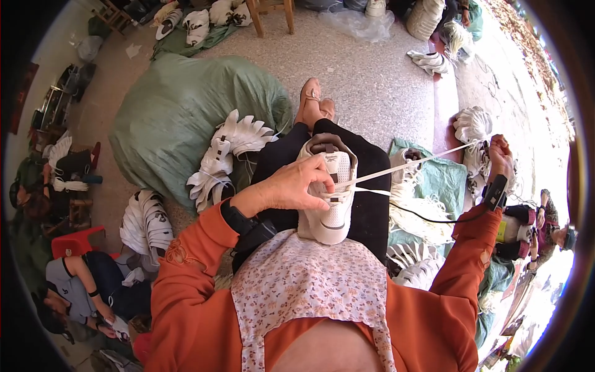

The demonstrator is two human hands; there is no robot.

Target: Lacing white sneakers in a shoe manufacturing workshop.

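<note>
A white and beige sneaker (pixel 326 226) rests on my lap, its perforated toe toward me and its collar away. My left hand (pixel 296 184) lies over the shoe's left side, thumb and fingertips curled near the eyelets, where a flat white shoelace (pixel 403 166) leaves the shoe. That lace runs taut to the right, up to my right hand (pixel 501 155), which is closed on its far part at arm's length. A second, shorter lace length sticks out to the right from the eyelets. Whether my left fingertips pinch any lace is hidden.
A big green sack (pixel 186 118) fills the floor ahead left, with stacked white shoe uppers (pixel 214 161) against it. On my right, bundles of white laces (pixel 421 217) lie on green cloth (pixel 443 183). Other people (pixel 93 285) sit at left and far right. A red stool (pixel 77 242) stands left.
</note>
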